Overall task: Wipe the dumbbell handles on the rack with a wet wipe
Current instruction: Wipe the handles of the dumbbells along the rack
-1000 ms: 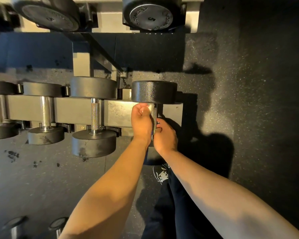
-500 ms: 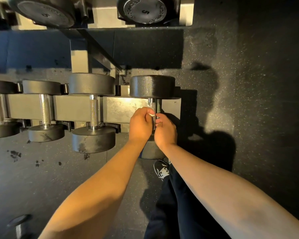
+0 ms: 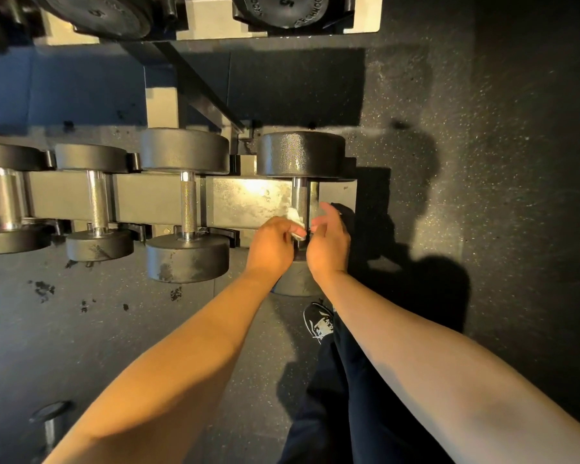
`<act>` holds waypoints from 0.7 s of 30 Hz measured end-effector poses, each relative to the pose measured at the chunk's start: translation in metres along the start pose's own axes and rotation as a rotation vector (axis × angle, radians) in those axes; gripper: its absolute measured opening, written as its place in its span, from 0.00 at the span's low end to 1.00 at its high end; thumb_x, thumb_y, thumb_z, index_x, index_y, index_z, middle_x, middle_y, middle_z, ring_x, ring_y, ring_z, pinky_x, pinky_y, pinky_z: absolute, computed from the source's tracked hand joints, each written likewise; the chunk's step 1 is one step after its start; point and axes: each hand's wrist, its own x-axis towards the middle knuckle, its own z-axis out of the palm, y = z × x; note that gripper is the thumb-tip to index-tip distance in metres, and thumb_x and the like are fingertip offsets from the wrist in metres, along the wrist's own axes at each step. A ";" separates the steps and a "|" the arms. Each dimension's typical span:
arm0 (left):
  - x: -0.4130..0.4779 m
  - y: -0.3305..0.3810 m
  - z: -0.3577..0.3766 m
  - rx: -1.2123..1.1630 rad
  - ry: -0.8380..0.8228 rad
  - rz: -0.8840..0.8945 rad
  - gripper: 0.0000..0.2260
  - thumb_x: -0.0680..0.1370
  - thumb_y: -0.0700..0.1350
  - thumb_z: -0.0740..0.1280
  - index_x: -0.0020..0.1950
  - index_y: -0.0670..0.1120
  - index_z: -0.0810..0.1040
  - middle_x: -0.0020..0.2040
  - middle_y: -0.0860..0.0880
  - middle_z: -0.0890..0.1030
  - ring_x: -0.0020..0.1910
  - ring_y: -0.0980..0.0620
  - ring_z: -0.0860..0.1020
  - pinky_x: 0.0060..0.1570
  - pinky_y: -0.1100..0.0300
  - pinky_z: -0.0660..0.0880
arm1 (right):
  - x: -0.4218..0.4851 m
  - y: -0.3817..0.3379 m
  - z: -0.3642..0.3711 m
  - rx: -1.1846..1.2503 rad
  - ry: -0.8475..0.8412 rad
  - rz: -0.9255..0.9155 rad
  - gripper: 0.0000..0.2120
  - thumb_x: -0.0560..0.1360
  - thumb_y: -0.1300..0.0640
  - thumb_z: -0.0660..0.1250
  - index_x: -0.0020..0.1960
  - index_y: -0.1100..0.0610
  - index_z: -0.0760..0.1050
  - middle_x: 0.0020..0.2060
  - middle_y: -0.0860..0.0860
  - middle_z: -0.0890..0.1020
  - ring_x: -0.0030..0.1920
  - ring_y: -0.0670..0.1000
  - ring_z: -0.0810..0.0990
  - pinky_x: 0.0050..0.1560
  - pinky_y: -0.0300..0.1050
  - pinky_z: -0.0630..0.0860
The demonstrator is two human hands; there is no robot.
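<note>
Currently four dumbbells are sitting on the rack [image 3: 248,199], handles running front to back. Rightmost, the left hand [image 3: 275,244] is pinching the wet wipe [image 3: 295,222] against the dumbbell handle [image 3: 300,199]; the right hand [image 3: 329,242] is hovering beside it, fingers relaxed.

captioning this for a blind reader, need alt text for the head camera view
Seen from above, a person's left hand pinches a crumpled white wet wipe against the knurled steel handle of the rightmost black round-headed dumbbell on a grey metal rack; the right hand hovers open beside it. More dumbbells sit to the left.
</note>
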 end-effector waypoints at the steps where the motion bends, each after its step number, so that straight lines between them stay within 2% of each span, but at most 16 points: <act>1: 0.000 0.003 -0.001 -0.003 -0.042 -0.069 0.20 0.77 0.27 0.57 0.51 0.44 0.85 0.53 0.49 0.81 0.51 0.54 0.76 0.52 0.70 0.69 | -0.001 -0.001 -0.002 0.012 0.000 0.003 0.22 0.82 0.64 0.53 0.71 0.49 0.72 0.50 0.49 0.77 0.54 0.50 0.78 0.56 0.48 0.76; 4: 0.008 0.008 -0.004 0.003 -0.185 -0.254 0.20 0.77 0.28 0.56 0.49 0.45 0.85 0.51 0.50 0.82 0.51 0.53 0.78 0.51 0.66 0.70 | -0.004 -0.002 -0.005 0.009 -0.020 0.010 0.21 0.82 0.63 0.53 0.71 0.49 0.71 0.50 0.49 0.78 0.52 0.50 0.78 0.51 0.46 0.76; 7: 0.002 0.004 -0.003 0.009 -0.216 -0.276 0.19 0.78 0.28 0.56 0.49 0.44 0.84 0.52 0.49 0.83 0.55 0.51 0.79 0.52 0.68 0.69 | -0.007 -0.002 -0.011 -0.026 -0.106 0.034 0.21 0.83 0.63 0.53 0.72 0.51 0.70 0.52 0.49 0.78 0.54 0.51 0.78 0.52 0.44 0.74; 9: -0.012 0.003 -0.006 -0.032 -0.101 -0.223 0.19 0.79 0.28 0.56 0.49 0.45 0.84 0.53 0.50 0.82 0.55 0.52 0.78 0.53 0.71 0.67 | -0.010 -0.001 -0.018 -0.009 -0.172 0.080 0.21 0.82 0.64 0.53 0.72 0.52 0.71 0.54 0.49 0.79 0.58 0.52 0.78 0.59 0.49 0.76; 11: -0.031 0.002 -0.011 -0.086 0.093 -0.109 0.18 0.80 0.30 0.58 0.47 0.48 0.83 0.54 0.51 0.81 0.55 0.54 0.78 0.52 0.73 0.68 | -0.017 0.003 -0.029 0.018 -0.206 0.118 0.22 0.83 0.64 0.53 0.72 0.50 0.70 0.56 0.50 0.80 0.61 0.52 0.78 0.64 0.51 0.75; 13: -0.049 -0.004 -0.015 -0.099 0.239 0.019 0.15 0.80 0.31 0.60 0.48 0.47 0.83 0.53 0.49 0.81 0.53 0.56 0.77 0.52 0.77 0.67 | -0.025 0.010 -0.040 0.036 -0.194 0.112 0.20 0.84 0.63 0.54 0.71 0.48 0.71 0.58 0.48 0.80 0.63 0.50 0.78 0.66 0.50 0.74; 15: -0.066 -0.015 -0.016 -0.096 0.337 0.097 0.13 0.79 0.31 0.62 0.51 0.43 0.83 0.54 0.46 0.79 0.53 0.57 0.75 0.56 0.77 0.66 | -0.035 0.013 -0.050 0.111 -0.189 0.122 0.17 0.85 0.60 0.55 0.69 0.48 0.73 0.57 0.44 0.81 0.63 0.49 0.76 0.66 0.49 0.72; 18: -0.086 -0.025 -0.005 -0.100 0.374 0.082 0.13 0.79 0.30 0.62 0.56 0.40 0.82 0.60 0.42 0.76 0.58 0.58 0.72 0.62 0.75 0.65 | -0.046 0.013 -0.058 0.143 -0.302 0.126 0.16 0.86 0.57 0.52 0.68 0.46 0.72 0.59 0.43 0.80 0.64 0.48 0.74 0.62 0.46 0.70; 21: -0.098 -0.023 0.018 -0.007 0.303 0.213 0.14 0.78 0.33 0.61 0.59 0.40 0.82 0.62 0.42 0.78 0.61 0.50 0.73 0.66 0.73 0.62 | -0.052 0.012 -0.060 0.212 -0.359 0.168 0.14 0.85 0.51 0.56 0.68 0.43 0.73 0.60 0.43 0.79 0.62 0.48 0.76 0.55 0.44 0.74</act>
